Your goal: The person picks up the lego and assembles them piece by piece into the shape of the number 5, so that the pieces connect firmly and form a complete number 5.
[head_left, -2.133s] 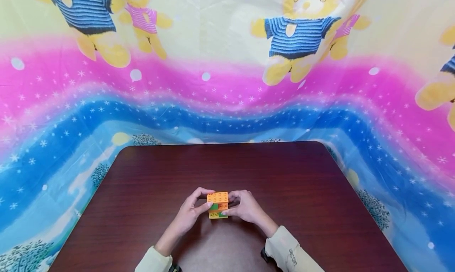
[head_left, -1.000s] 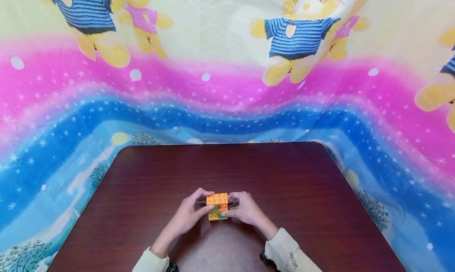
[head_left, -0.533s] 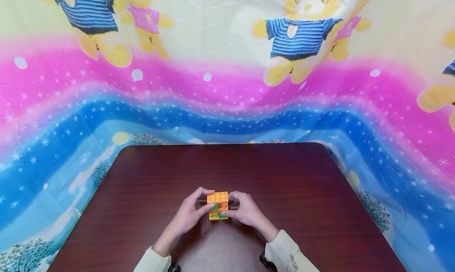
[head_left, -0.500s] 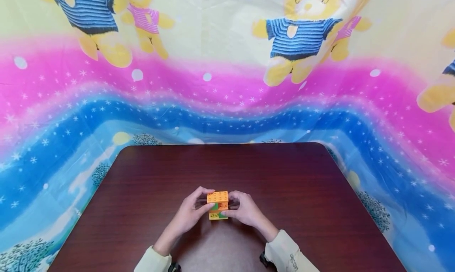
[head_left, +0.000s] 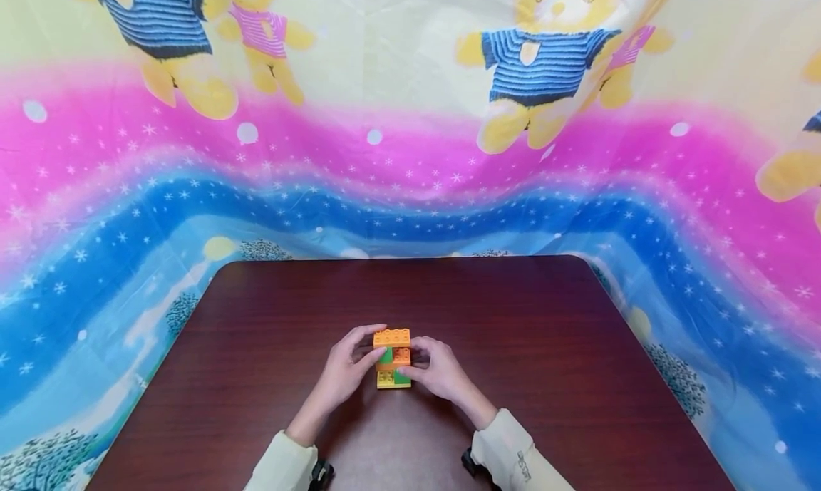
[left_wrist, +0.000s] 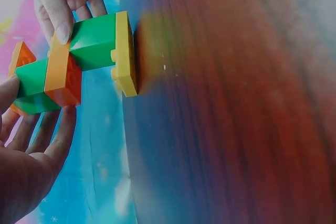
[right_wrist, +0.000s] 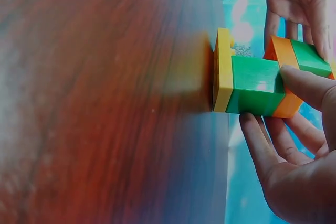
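Observation:
Between my hands a toy building-brick stack stands upright: a yellow base (head_left: 386, 385), a lower green brick (right_wrist: 257, 77) to the right, an orange brick (left_wrist: 63, 72), an upper green brick (left_wrist: 32, 82) to the left, and an orange top brick (head_left: 392, 338) with studs. My left hand (head_left: 345, 368) grips the upper part, thumb on the upper green brick, fingers behind. Lower down, my right hand (head_left: 444, 371) pinches the stack around the orange brick and lower green brick. The base sits on or just above the table; I cannot tell which.
A dark red-brown table (head_left: 513, 313) with rounded far corners extends all round the stack. Behind and beside it hangs a colourful curtain (head_left: 410, 156) with printed bears. Pale sleeves (head_left: 282, 462) and dark wrist straps sit at both forearms.
Both hands and the stack have shifted slightly up in the head view. More of the stack's front shows and less of its top. Both grips stay the same.

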{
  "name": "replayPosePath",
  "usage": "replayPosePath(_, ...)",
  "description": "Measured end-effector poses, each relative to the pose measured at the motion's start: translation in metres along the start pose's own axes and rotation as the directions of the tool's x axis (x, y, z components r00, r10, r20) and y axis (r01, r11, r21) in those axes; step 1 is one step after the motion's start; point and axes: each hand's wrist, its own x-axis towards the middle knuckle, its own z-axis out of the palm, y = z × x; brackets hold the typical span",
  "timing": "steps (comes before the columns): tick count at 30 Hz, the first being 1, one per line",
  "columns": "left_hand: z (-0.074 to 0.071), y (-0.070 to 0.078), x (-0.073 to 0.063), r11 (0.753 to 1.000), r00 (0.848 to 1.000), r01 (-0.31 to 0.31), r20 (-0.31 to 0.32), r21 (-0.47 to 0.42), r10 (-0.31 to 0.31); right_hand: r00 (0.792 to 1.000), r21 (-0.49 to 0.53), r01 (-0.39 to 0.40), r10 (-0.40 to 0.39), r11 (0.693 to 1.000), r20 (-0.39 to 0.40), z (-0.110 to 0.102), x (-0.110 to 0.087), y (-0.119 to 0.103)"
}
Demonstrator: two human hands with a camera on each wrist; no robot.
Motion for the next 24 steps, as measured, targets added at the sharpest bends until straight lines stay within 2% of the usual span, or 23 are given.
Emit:
replayPosePath(13, 0.002, -0.008, 0.015, 1.0, 1.0, 0.015, -0.015, 0.018, -0.015, 0.999, 0.022, -0.026, 0.027, 0.999, -0.043, -0.001, 0.009, 0.004)
replayPosePath(19, 0.004, -0.013, 0.025, 0.998, 0.997, 0.064, -0.035, 0.01, -0.064, 0.996, 0.044, -0.054, 0.057, 0.998, -0.069, -0.002, 0.016, 0.006)
replayPosePath(24, 0.006, -0.019, 0.032, 0.996, 0.996, 0.087, -0.027, -0.028, -0.088, 0.991, 0.055, -0.085, 0.09, 0.995, -0.096, -0.002, 0.019, 0.008)
